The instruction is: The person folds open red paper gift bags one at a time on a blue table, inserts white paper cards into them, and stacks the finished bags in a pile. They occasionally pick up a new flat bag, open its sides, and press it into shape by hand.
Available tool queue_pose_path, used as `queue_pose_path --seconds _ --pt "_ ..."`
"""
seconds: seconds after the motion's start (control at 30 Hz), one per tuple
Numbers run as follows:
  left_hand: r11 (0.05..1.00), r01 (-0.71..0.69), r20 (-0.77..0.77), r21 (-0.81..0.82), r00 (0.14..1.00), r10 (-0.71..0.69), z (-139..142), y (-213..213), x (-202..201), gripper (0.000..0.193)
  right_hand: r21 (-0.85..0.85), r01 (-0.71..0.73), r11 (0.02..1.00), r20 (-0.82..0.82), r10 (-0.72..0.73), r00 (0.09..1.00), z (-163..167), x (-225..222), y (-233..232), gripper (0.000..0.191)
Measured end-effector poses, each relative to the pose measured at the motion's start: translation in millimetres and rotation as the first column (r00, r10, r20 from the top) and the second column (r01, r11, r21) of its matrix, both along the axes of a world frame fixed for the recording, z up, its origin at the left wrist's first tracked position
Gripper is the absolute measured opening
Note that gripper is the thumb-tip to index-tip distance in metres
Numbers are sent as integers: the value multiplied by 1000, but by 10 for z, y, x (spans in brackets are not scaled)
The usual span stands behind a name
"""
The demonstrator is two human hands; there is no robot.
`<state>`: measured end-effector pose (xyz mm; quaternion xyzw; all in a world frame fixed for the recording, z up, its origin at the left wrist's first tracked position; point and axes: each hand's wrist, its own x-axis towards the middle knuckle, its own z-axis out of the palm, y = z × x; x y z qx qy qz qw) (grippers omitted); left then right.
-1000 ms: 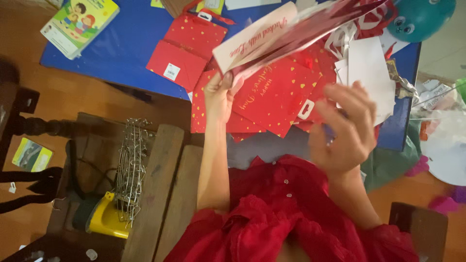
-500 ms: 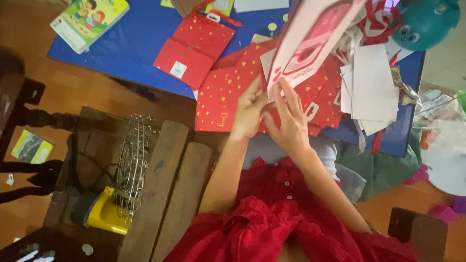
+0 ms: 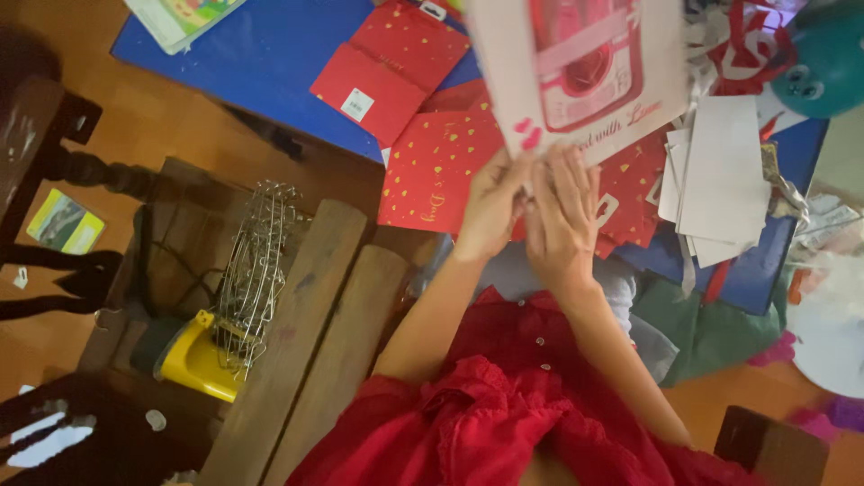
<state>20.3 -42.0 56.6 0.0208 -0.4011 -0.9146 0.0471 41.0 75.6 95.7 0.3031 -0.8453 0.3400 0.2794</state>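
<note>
I hold up a pale card (image 3: 576,67) with a pink and red picture on its face, close to the camera. My left hand (image 3: 490,209) and my right hand (image 3: 562,216) both grip its lower edge, side by side. Under the hands lie red envelopes with gold hearts (image 3: 432,171) on a blue mat (image 3: 270,63). Two more red envelopes (image 3: 387,67) lie further up the mat. My red dress (image 3: 504,405) fills the bottom of the view.
White paper sheets (image 3: 720,171) are stacked right of the card, beside a teal ball (image 3: 823,58). At left stand wooden planks (image 3: 306,333), a wire rack (image 3: 256,261) and a yellow object (image 3: 193,360). A children's book (image 3: 180,18) lies top left on the wooden floor.
My right hand came in from the right to join the left on the card. The card has turned from edge-on to face the camera and risen closer.
</note>
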Motion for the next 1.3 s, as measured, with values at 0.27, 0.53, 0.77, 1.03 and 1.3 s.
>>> queue_pose_path --seconds 0.27,0.53,0.77,1.03,1.3 --pt "5 -630 -502 -776 623 600 183 -1000 -60 40 -51 -62 997 269 73 960 -123 152 -14 47" --pt "-305 -157 -292 -939 833 470 -43 -1048 -349 80 -28 -13 1000 231 19 973 -121 89 52 40" --pt "-378 -184 -321 -907 883 342 -582 -1177 -859 67 -34 9 999 299 1 954 -157 106 164 38" --pt "-381 151 -16 -912 916 401 -745 -1403 -1449 57 74 41 996 271 -60 961 -275 36 201 35" --pt "-52 -81 -86 -995 990 113 -267 -517 -969 54 77 180 981 272 -194 943 -379 -82 342 53"
